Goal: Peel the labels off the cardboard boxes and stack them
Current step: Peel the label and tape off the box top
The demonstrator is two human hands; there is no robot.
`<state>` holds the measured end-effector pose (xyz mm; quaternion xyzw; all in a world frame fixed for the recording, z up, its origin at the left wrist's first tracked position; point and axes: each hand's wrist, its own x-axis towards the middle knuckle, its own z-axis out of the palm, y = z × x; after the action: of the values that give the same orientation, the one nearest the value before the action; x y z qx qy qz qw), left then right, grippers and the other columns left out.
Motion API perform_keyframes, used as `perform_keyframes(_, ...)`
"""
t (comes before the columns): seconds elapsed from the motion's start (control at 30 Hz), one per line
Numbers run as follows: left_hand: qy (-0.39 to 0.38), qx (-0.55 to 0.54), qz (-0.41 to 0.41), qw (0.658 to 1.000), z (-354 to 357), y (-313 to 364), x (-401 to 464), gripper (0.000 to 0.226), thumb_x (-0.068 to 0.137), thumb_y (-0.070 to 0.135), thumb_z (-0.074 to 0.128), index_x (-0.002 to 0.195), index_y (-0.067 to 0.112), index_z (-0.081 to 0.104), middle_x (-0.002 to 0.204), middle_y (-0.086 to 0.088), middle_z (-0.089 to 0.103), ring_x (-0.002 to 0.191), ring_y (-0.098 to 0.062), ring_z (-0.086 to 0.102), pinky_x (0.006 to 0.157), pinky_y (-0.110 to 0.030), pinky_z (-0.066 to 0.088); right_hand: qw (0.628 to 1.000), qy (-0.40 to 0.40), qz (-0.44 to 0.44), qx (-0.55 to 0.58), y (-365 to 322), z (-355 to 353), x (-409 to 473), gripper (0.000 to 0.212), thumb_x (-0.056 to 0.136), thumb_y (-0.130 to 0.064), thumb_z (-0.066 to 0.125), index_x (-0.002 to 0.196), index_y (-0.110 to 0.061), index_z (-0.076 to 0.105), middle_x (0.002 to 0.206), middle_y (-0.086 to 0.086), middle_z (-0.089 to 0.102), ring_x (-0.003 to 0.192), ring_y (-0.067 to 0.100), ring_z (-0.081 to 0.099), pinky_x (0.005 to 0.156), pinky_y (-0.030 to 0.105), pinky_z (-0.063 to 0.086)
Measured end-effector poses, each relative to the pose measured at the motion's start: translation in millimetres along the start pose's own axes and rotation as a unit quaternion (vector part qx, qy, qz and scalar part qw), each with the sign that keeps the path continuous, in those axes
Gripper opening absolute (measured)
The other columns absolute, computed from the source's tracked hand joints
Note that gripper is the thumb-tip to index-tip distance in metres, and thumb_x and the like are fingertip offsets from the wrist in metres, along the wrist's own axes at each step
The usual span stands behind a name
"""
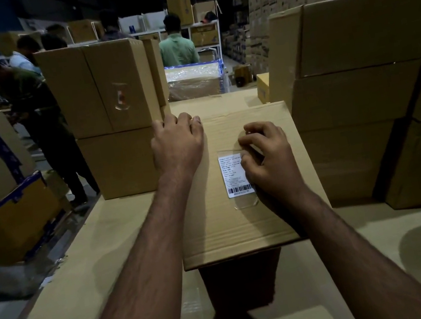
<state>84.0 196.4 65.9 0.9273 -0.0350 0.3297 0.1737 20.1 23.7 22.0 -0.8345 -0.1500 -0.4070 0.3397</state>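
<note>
While the hands (pixel 177 144) work, the label (pixel 234 176) reads "XXL".

Dim warehouse light falls from above; the far background sinks into black, edges bow outward, distant figures blur.
</note>
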Motion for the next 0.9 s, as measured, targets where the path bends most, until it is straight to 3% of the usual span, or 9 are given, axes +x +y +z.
perform_keyframes(0.17, -0.003, -0.001, -0.001, 1.0, 2, -1, 2, 0.047, 0.104, 0.045, 0.031, 0.127, 0.017, 0.06, 0.128, -0.01, 0.058, 0.118, -0.03, 0.045, 0.084, -0.041, 0.044, 1.0, 0.002, 0.006, 0.007, 2, 3, -1, 0.008, 0.086, -0.009, 0.069, 0.093, -0.007, 0.071, 0.121, 0.005, 0.059, 0.118, 0.017, 0.048, 0.094, 0.029, 0.045)
perform_keyframes(0.5, 0.005, 0.004, -0.001, 1.0, 3, -1, 2, 0.045, 0.104, 0.045, 0.031, 0.124, 0.017, 0.061, 0.126, -0.01, 0.059, 0.117, -0.031, 0.046, 0.082, -0.04, 0.042, 1.0, -0.025, -0.011, -0.005, -1, -2, -5, 0.012, 0.086, -0.009, 0.065, 0.098, -0.009, 0.068, 0.122, 0.005, 0.06, 0.119, 0.013, 0.044, 0.096, 0.01, 0.032)
perform_keyframes(0.6, 0.009, 0.003, -0.002, 1.0, 4, -1, 2, 0.044, 0.104, 0.045, 0.032, 0.123, 0.018, 0.062, 0.125, -0.01, 0.059, 0.116, -0.031, 0.046, 0.082, -0.04, 0.043, 0.998, -0.065, -0.006, -0.013, -3, -5, -10, 0.044, 0.087, -0.018, 0.064, 0.129, -0.009, 0.056, 0.138, 0.007, 0.05, 0.131, 0.017, 0.039, 0.108, 0.03, 0.039)
perform_keyframes(0.67, 0.011, 0.004, -0.002, 1.0, 4, -1, 2, 0.045, 0.104, 0.045, 0.032, 0.123, 0.017, 0.062, 0.125, -0.01, 0.059, 0.116, -0.031, 0.046, 0.082, -0.04, 0.043, 0.997, -0.069, 0.016, -0.032, -4, -4, -11, 0.056, 0.089, -0.024, 0.063, 0.139, -0.007, 0.046, 0.149, 0.008, 0.038, 0.139, 0.02, 0.033, 0.114, 0.039, 0.037)
perform_keyframes(0.73, 0.01, 0.003, -0.002, 1.0, 4, -1, 1, 0.045, 0.104, 0.045, 0.031, 0.123, 0.017, 0.061, 0.124, -0.01, 0.059, 0.116, -0.031, 0.047, 0.082, -0.04, 0.043, 0.997, -0.059, 0.024, -0.045, -6, -2, -12, 0.047, 0.09, -0.026, 0.063, 0.132, -0.007, 0.051, 0.153, 0.008, 0.032, 0.142, 0.02, 0.029, 0.114, 0.042, 0.037)
perform_keyframes(0.9, 0.012, 0.001, -0.001, 1.0, 3, -1, 1, 0.045, 0.104, 0.044, 0.032, 0.124, 0.018, 0.061, 0.124, -0.01, 0.06, 0.116, -0.031, 0.047, 0.082, -0.04, 0.043, 0.999, -0.032, 0.041, 0.004, -8, 1, -19, 0.024, 0.093, -0.026, 0.064, 0.111, -0.01, 0.064, 0.142, 0.005, 0.047, 0.138, 0.017, 0.039, 0.106, 0.044, 0.046)
